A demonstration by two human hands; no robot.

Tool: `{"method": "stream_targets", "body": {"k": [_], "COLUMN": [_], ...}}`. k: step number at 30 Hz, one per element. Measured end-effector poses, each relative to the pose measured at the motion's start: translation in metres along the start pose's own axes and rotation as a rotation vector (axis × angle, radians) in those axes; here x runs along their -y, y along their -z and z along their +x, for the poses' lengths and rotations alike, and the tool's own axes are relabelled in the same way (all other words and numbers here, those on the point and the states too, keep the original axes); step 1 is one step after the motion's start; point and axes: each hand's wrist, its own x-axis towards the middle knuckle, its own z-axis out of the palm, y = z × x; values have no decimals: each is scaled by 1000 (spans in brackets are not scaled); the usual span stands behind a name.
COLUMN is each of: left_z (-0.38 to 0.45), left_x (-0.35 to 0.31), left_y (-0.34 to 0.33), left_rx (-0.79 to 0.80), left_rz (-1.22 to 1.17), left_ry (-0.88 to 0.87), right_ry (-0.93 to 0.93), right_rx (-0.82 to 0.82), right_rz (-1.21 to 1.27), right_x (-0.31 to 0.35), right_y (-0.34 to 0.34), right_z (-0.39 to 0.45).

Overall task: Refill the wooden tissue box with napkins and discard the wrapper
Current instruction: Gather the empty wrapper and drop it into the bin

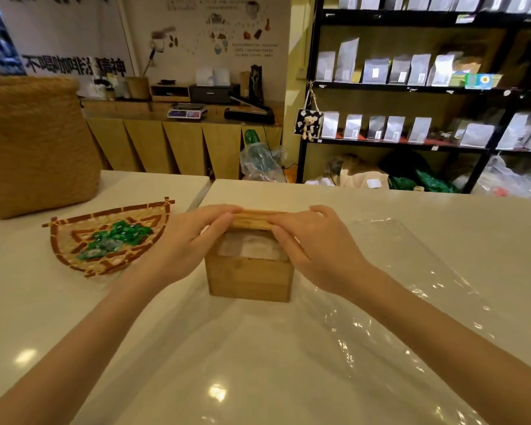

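Observation:
A square wooden tissue box (249,280) stands on the white counter in the middle of the head view, with white napkins (252,248) visible inside its open top. Over the far half of the opening sits the wooden lid (252,218). My left hand (181,243) grips the lid's left end and my right hand (313,246) grips its right end, fingers curled over the top. A clear plastic wrapper (396,302) lies flat and crinkled on the counter, spreading under the box and out to the right and toward me.
Left of the box lies a fan-shaped woven tray (74,231) holding several green wrapped candies (114,240). A tall woven basket (34,145) stands at the far left. A seam (201,194) divides two counter slabs. Shelves of pouches (411,72) stand beyond.

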Motion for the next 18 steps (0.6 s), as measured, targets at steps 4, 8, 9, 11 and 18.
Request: {"method": "stream_targets", "body": {"k": [4, 8, 9, 11, 18], "left_z": [-21, -28, -29, -31, -50], "left_x": [11, 15, 15, 7, -85], "left_y": [-19, -26, -27, -31, -83], "left_rx": [75, 44, 46, 17, -9], "left_rz": [104, 62, 97, 241, 145], "left_ry": [35, 53, 61, 60, -116], "right_ry": [16, 6, 28, -13, -347], "right_rx": [94, 123, 134, 175, 3], "right_rz": [-197, -298, -264, -122, 101], "right_x": [4, 5, 5, 3, -64], "right_y": [-24, -34, -35, -27, 27], "right_z": [-21, -27, -28, -31, -76]}}
